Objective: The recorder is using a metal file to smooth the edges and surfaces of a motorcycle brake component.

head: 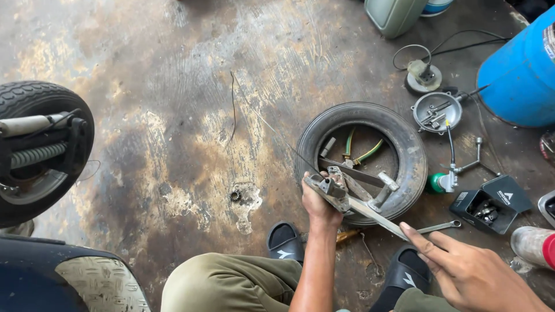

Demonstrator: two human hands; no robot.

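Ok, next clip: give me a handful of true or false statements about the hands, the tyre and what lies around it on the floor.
1. The left hand grips one end of a long metal bar tool. True.
2. The right hand is clenched around a hammer. False: it holds nothing; its outstretched fingers reach toward the bar's far end.
3. A small tyre lies flat on the floor with hand tools inside its ring. True.
4. The blue barrel stands inside the tyre. False: it stands apart, at the right edge of the view.
5. A spanner lies on the floor near the right hand. True.
6. The person is barefoot. False: black slide sandals are on the feet.
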